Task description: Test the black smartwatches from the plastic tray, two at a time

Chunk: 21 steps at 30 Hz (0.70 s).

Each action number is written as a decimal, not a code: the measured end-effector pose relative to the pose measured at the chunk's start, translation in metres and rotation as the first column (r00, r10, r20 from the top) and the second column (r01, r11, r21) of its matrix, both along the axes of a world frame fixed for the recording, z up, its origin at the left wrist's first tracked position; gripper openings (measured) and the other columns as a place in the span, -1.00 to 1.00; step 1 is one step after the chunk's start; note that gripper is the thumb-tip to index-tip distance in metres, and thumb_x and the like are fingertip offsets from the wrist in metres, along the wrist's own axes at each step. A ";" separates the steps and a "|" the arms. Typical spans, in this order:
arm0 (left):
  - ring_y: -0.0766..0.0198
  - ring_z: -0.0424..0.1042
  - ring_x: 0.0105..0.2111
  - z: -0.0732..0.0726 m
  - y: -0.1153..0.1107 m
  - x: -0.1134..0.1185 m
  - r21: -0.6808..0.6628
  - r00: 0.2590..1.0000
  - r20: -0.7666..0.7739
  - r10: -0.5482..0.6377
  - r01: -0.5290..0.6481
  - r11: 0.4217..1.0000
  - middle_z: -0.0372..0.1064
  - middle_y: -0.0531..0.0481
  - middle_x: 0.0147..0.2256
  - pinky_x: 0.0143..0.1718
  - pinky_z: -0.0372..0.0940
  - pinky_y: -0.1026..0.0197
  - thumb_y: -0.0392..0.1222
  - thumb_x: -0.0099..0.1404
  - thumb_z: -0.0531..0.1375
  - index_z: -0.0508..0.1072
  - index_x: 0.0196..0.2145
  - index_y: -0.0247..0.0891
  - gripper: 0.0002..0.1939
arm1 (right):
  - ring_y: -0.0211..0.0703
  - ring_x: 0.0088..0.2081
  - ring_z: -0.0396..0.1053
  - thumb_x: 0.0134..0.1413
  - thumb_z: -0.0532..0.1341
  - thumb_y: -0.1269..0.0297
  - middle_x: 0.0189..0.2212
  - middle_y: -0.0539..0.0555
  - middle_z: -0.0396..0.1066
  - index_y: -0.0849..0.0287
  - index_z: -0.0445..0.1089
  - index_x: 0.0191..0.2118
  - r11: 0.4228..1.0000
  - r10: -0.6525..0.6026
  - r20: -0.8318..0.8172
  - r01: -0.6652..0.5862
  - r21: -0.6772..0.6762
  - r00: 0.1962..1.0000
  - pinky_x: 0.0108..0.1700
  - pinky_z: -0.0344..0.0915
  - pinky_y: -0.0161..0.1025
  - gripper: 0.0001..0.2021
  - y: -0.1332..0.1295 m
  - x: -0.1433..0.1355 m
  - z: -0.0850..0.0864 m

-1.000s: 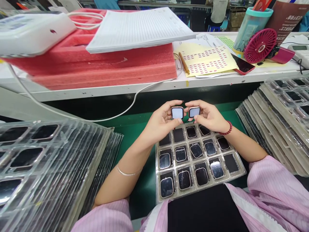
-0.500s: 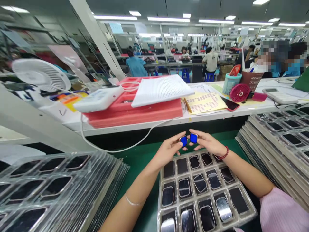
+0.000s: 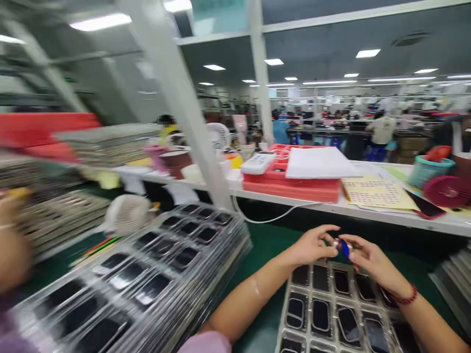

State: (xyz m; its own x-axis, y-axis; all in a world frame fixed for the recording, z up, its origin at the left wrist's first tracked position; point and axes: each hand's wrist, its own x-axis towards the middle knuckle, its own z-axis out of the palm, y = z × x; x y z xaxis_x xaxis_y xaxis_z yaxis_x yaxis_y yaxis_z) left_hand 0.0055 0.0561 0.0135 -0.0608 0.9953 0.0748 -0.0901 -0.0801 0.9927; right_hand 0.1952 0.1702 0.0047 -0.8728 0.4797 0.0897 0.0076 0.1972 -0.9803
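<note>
My left hand (image 3: 312, 246) and my right hand (image 3: 377, 262) meet above the far edge of a clear plastic tray (image 3: 284, 314). A small smartwatch body with a blue face (image 3: 345, 249) is pinched in my right fingers, turned partly edge-on. Between my left thumb and fingers is a second watch body (image 3: 336, 243), small and blurred, with its face mostly turned away. The two pieces are very close; whether they touch I cannot tell. Under my hands, the tray's pockets hold dark watch screens with pale metal rims, some lying crooked.
To the left stands a tall stack of filled trays (image 3: 221, 264); another stack (image 3: 454, 289) is at the right. A shelf (image 3: 390, 215) behind carries red foam trays (image 3: 290, 189) and papers. A white cable (image 3: 265, 221) droops below it. A co-worker's blurred arm (image 3: 13, 255) shows far left.
My view has swung left, bringing in the left stack and the co-worker's arm. Both hands still hold the watch bodies, which have turned from facing me to more edge-on and come closer together.
</note>
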 end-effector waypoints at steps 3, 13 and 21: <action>0.42 0.35 -0.53 -0.005 0.005 -0.001 -0.006 1.000 -0.010 -0.020 0.020 1.000 0.39 0.01 -0.28 -0.49 0.25 0.29 -0.03 -0.16 0.53 0.39 0.18 -0.17 -0.08 | -0.04 -0.42 0.40 0.05 0.35 -0.03 -0.37 0.11 0.47 0.07 0.40 0.15 0.997 -0.051 0.070 0.047 0.059 0.996 -0.44 0.40 -0.19 -0.44 0.011 0.005 -0.008; 0.48 0.34 -0.53 -0.005 0.006 -0.004 -0.011 0.995 -0.094 -0.026 0.025 1.000 0.38 0.03 -0.26 -0.45 0.27 0.31 -0.17 0.04 0.45 0.35 0.21 -0.13 -0.22 | -0.08 -0.49 0.35 0.00 0.36 -0.04 -0.43 0.08 0.44 0.02 0.45 0.10 0.991 -0.061 0.086 0.051 0.120 0.994 -0.49 0.37 -0.22 -0.46 0.020 0.005 -0.016; 0.50 0.33 -0.54 -0.005 0.000 -0.004 -0.002 0.998 -0.060 -0.033 0.033 0.999 0.35 0.03 -0.24 -0.48 0.30 0.32 -0.07 0.02 0.45 0.36 0.17 -0.19 -0.24 | -0.20 -0.53 0.15 0.20 0.25 -0.03 -0.55 -0.05 0.22 0.12 0.30 0.21 0.988 -0.009 0.080 -0.003 0.153 0.997 -0.48 0.20 -0.27 -0.46 0.003 0.002 -0.011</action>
